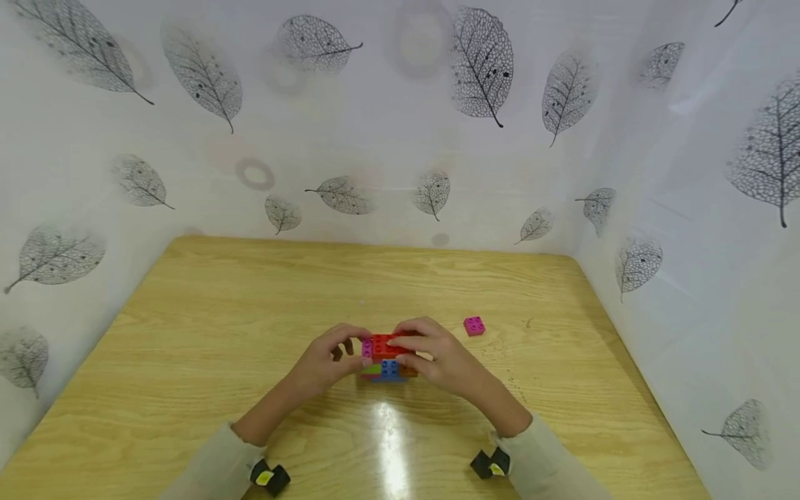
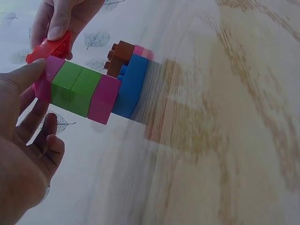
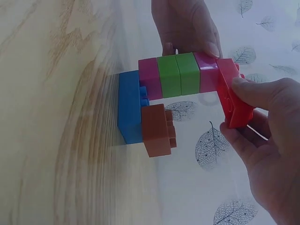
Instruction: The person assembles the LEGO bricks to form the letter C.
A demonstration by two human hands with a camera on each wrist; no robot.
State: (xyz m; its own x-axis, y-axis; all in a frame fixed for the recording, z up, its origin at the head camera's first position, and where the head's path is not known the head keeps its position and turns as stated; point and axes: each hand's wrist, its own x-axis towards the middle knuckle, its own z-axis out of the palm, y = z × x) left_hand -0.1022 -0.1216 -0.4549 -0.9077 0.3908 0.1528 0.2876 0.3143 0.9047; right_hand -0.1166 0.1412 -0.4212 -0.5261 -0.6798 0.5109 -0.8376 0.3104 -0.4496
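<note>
A small tower of toy building blocks stands on the table between both hands. Its base is a blue block (image 3: 129,108), with a column of a pink block (image 3: 150,78), two green blocks (image 3: 189,76) and an upper pink block (image 2: 48,78) rising from one end. On the base's other end sits a brown block (image 3: 155,133), studs up. Thumb and index finger of my left hand (image 1: 321,364) pinch the upper pink block. My right hand (image 1: 440,354) grips a red block (image 3: 228,89), which meets the column's top and overhangs above the brown block.
A loose pink block (image 1: 474,326) lies on the wooden table (image 1: 250,298), to the right of and beyond the tower. Leaf-patterned white sheeting (image 1: 375,139) borders the table at the back and both sides.
</note>
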